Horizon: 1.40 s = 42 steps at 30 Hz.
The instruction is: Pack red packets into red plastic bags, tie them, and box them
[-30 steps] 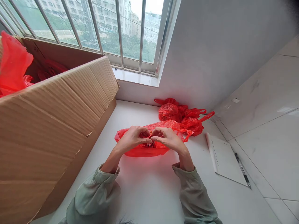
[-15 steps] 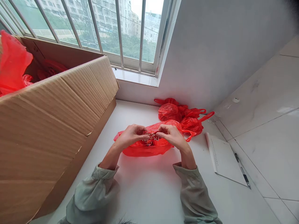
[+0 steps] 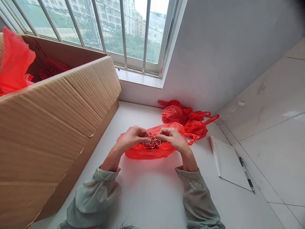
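My left hand (image 3: 132, 139) pinches the left end of a small red-and-white patterned packet (image 3: 153, 142) between thumb and fingers. At the packet's top right edge, my right hand (image 3: 173, 137) closes thumb and fingertips on it. Both hands are over a spread-out red plastic bag (image 3: 147, 155) lying on the white table (image 3: 147, 190). More red, shiny items show inside the bag beneath the packet, but I cannot make out their kind.
Several tied red plastic bags (image 3: 172, 114) sit against the wall behind. A large cardboard box (image 3: 54, 127) with red bags inside stands at the left. To the right lie a spiral notebook (image 3: 231, 162) and a pen (image 3: 247, 175). A barred window (image 3: 133, 35) is beyond.
My right fingertips have shifted slightly left along the packet, and more of its patterned face shows. Both hands keep their pinch; the bags and box stay put.
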Motion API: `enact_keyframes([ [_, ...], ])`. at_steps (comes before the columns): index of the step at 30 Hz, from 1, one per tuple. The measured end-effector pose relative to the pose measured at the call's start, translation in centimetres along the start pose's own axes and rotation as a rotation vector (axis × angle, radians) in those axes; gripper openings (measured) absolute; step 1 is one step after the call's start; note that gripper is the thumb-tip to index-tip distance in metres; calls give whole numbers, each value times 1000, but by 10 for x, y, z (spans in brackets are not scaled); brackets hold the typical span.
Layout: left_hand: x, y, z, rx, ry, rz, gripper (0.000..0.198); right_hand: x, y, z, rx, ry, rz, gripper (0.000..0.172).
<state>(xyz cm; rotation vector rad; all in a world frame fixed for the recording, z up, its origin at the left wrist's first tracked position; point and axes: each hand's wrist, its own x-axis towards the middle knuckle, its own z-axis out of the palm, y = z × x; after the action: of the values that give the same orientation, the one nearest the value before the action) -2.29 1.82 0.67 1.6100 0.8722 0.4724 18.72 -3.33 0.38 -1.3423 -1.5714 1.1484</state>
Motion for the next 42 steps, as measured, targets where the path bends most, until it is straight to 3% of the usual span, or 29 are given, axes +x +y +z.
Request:
enact_keyframes([
  [9, -3, 2, 5, 28, -20, 83, 23, 2, 1, 5, -41, 5, -25, 26],
  [18, 2, 2, 14, -49, 76, 98, 23, 3, 0, 4, -4, -13, -61, 25],
  [27, 1, 4, 11, -108, -21, -1, 28, 2, -1, 0, -52, 35, -9, 25],
  [32, 3, 0, 10, -55, 64, 18, 26, 0, -6, 2, -22, 36, -9, 22],
  [39, -2, 9, 11, 17, 29, 26, 28, 2, -1, 4, 55, 2, -18, 16],
  [42, -4, 13, 10, 132, 110, 11, 34, 2, -1, 4, -7, 17, -14, 13],
])
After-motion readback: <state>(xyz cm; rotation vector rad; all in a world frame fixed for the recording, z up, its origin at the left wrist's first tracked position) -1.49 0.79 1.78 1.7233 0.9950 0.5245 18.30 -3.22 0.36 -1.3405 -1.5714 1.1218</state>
